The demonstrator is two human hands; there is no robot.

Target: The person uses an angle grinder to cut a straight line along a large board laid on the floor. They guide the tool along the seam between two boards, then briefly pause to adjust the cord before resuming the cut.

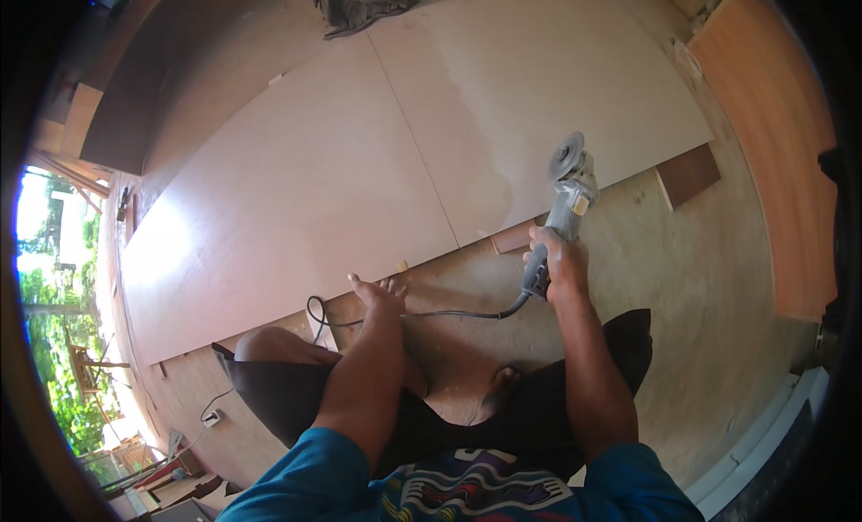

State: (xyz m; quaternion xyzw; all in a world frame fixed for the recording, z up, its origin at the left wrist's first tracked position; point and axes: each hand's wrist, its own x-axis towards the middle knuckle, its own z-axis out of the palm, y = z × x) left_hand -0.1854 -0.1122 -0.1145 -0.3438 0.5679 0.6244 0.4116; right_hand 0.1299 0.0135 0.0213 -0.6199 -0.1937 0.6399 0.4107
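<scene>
One black cord (pixel 453 314) passes behind the left wrist, loops once and is lost behind the knee. The left hand (pixel 381 296) has its fingers spread near the board's edge; contact cannot be told. The right hand's (pixel 566 260) fingers wrap one grey angle grinder (pixel 565 214), its single disc overlapping the edge of the pale board (pixel 296 190) in view. Floor (pixel 709 280) stretches rightward to an orange-brown panel (pixel 772 154). Two brown blocks (pixel 690 175) jut from under the board, partly hidden; beyond, one dark cloth (pixel 355 8) is cut off.
</scene>
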